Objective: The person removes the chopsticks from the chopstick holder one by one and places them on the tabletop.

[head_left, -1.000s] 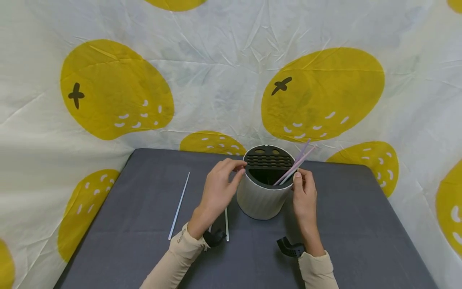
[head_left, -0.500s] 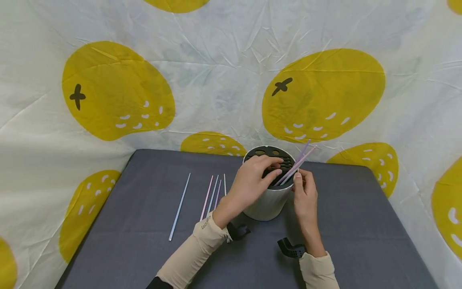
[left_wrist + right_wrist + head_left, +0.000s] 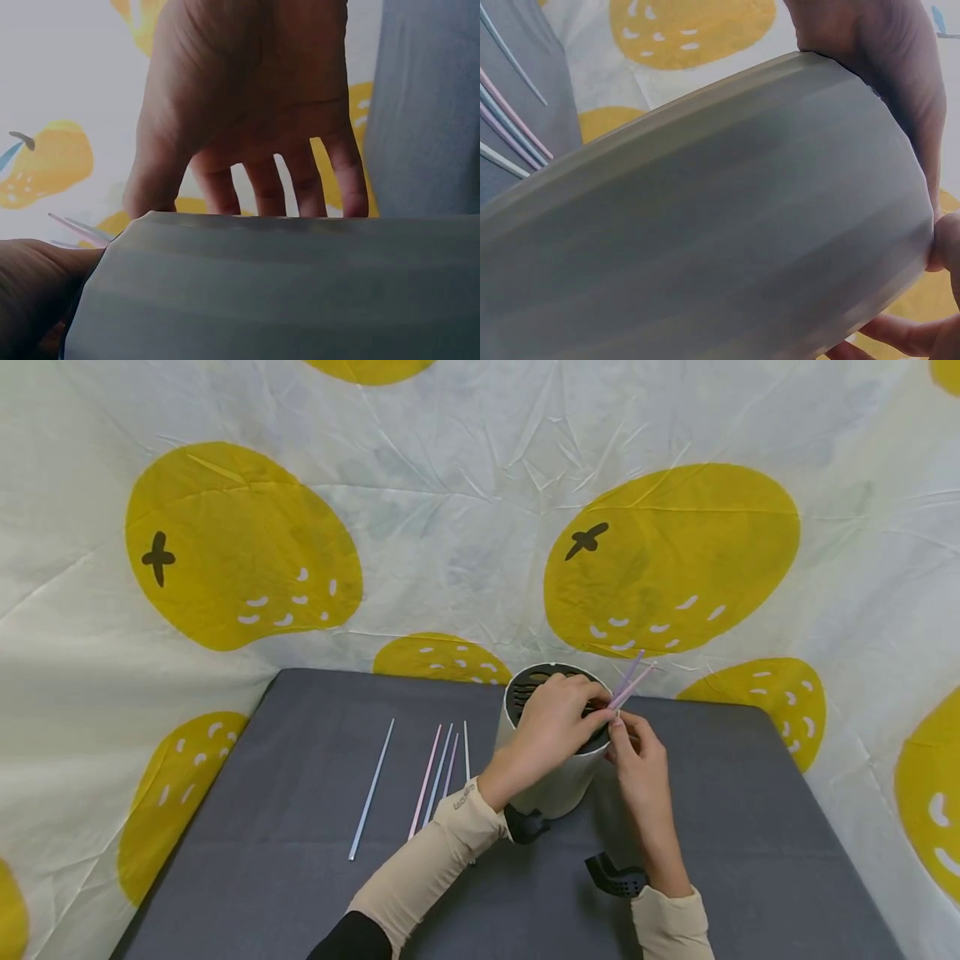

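Observation:
A round, pale grey ribbed knife holder (image 3: pixel 558 781) with a black slotted insert (image 3: pixel 534 680) stands upright on the table. Several thin pastel straws (image 3: pixel 632 683), pink and purple among them, lean out over its right rim. Reaching across the top is my left hand (image 3: pixel 551 718), with thumb and fingertips right at these straws. In the left wrist view its fingers (image 3: pixel 304 176) look spread and fairly straight, their tips hidden behind the rim. My right hand (image 3: pixel 641 768) grips the holder at its right rim, the thumb on the near side close to the left thumb.
To the left, a light blue straw (image 3: pixel 371 789) lies apart on the dark grey table (image 3: pixel 277 827). Nearer the holder lie several more straws, including a pink straw (image 3: pixel 426 781) and a white straw (image 3: pixel 467 747), partly under my left arm. A fruit-patterned cloth (image 3: pixel 465 527) hangs behind.
My left hand has moved right, from the holder's left rim across its top to the leaning straws. My right hand has stayed at the right rim, shifting only slightly.

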A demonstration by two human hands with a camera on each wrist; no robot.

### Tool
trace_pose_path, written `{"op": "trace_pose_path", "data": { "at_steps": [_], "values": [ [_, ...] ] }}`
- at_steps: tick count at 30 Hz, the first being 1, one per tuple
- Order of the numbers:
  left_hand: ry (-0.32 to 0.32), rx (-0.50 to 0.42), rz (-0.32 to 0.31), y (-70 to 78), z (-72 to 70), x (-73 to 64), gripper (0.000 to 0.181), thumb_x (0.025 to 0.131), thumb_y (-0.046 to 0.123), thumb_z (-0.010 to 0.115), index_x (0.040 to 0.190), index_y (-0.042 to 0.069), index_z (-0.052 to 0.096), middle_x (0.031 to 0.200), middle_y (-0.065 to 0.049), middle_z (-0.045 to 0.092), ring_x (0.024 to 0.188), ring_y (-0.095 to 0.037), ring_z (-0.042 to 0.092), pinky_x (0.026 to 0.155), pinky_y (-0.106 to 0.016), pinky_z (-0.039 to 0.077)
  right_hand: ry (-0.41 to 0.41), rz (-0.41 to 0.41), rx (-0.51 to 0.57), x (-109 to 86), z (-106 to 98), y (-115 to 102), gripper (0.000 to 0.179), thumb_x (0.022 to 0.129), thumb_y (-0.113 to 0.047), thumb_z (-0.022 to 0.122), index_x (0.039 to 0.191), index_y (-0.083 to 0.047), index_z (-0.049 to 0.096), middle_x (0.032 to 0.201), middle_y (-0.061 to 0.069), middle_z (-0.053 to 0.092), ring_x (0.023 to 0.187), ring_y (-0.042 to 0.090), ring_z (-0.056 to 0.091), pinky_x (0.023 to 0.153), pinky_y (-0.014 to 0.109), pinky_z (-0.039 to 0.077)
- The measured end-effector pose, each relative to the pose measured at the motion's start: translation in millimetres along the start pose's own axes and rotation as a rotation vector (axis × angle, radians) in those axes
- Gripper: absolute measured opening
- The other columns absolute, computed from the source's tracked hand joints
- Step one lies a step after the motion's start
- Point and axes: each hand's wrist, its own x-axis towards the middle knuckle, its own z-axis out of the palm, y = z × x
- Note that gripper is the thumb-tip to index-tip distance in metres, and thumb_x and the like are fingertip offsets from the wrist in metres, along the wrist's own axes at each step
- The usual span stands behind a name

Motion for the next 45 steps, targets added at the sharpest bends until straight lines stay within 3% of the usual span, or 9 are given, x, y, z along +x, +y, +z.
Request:
{"op": "trace_pose_path", "data": {
  "at_steps": [12,25,37,41,45],
  "values": [
    [0.039,-0.006,-0.003,-2.1,2.0,-1.7,0.020,0.101,0.037,0.069,0.112,0.023,0.078,0.105,0.007,0.074,0.086,-0.011,0.058,0.074,-0.020,0.043,0.001,0.003,0.007,1.4,1.0,1.6,0.047,0.111,-0.041,0.046,0.145,-0.011,0.057,0.136,0.007,0.058,0.109,0.001,0.057,0.087,0.014,0.054],
    [0.141,-0.049,0.010,-5.3,-11.4,-20.3,0.017,0.100,0.035,0.071,0.109,0.022,0.078,0.104,0.008,0.074,0.088,-0.010,0.059,0.077,-0.023,0.047,0.017,-0.009,0.006,1.2,3.3,3.7,0.046,0.111,-0.040,0.046,0.145,-0.010,0.057,0.134,0.009,0.059,0.107,0.002,0.058,0.086,0.013,0.053],
    [0.431,-0.316,0.174,-1.4,-51.1,-35.0,0.014,0.097,0.021,0.075,0.108,0.013,0.079,0.104,0.001,0.076,0.096,-0.013,0.067,0.085,-0.022,0.053,0.026,-0.001,-0.005,0.5,4.1,5.8,0.047,0.112,-0.041,0.045,0.146,-0.011,0.056,0.136,0.011,0.060,0.107,0.002,0.057,0.086,0.013,0.051],
    [0.571,-0.384,0.252,-1.0,-64.9,-39.9,0.011,0.095,0.017,0.077,0.104,0.011,0.079,0.099,-0.002,0.075,0.092,-0.015,0.067,0.084,-0.026,0.055,0.029,0.000,-0.010,-0.1,4.5,6.0,0.047,0.112,-0.041,0.045,0.146,-0.011,0.056,0.135,0.011,0.060,0.106,0.004,0.057,0.087,0.014,0.051],
    [0.762,-0.467,0.333,-1.0,-77.3,-45.0,0.011,0.091,0.007,0.080,0.102,0.006,0.078,0.097,-0.008,0.075,0.090,-0.019,0.067,0.083,-0.031,0.057,0.036,-0.001,-0.020,-1.5,4.9,6.2,0.047,0.112,-0.041,0.044,0.145,-0.011,0.056,0.133,0.009,0.060,0.106,0.005,0.057,0.088,0.015,0.050]
  ]
}}
